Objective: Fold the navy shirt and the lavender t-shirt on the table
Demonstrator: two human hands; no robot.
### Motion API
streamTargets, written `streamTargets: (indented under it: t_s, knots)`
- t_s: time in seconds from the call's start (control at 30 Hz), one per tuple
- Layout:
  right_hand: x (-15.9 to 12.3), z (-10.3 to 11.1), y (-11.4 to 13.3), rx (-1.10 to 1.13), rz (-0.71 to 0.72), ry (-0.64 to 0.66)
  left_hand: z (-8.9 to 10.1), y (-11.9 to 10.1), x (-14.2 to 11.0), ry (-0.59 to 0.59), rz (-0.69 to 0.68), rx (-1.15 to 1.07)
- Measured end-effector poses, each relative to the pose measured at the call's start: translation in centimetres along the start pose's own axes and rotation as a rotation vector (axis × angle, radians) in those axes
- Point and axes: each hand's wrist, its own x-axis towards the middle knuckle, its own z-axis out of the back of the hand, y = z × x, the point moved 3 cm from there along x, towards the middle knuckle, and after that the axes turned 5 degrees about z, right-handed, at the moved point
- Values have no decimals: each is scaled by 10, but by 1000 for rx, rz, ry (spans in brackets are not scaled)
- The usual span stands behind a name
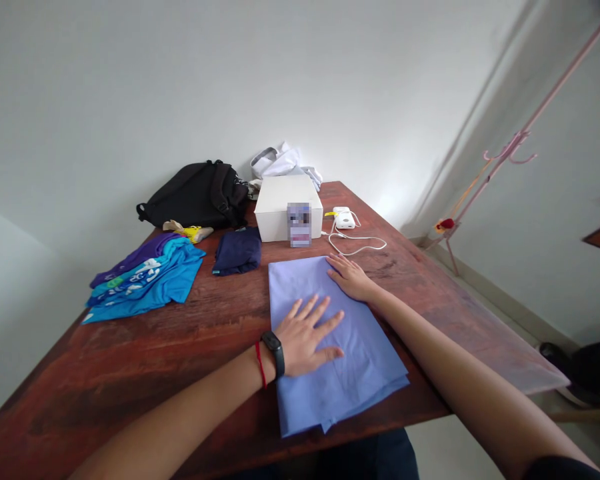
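Note:
A light blue-violet cloth, folded into a long rectangle, lies flat near the table's front edge, its lower end showing stacked layers. My left hand rests palm down on its middle with the fingers spread; a black wristband and a red string circle that wrist. At the cloth's far right edge lies my right hand, its fingers stretched out flat. Neither hand grips anything. Left of the cloth's far end sits a folded navy garment.
Blue and purple patterned clothing lies on the left of the wooden table. Behind are a black backpack, a white box and pale crumpled fabric. A white device with a cable lies right. A pink coat stand leans beyond.

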Motion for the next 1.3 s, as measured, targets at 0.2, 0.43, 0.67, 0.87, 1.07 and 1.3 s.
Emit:
streamTargets:
  t_s: [0.2,0.43,0.67,0.87,1.07,1.3]
  knots:
    - [-1,0,2,-28,-20,16,10,95,21,-135,348,147]
    - [-4,4,4,-77,-77,36,9,116,23,-189,530,201]
    - [-30,-2,59,-140,261,37,7,65,17,-236,252,229]
    - [-31,-9,63,-121,336,166,5,81,27,-238,243,121]
    - [-27,-1,55,-130,237,201,-2,97,29,-336,241,87]
    - [-27,-2,61,-144,216,229,0,93,25,-356,257,32]
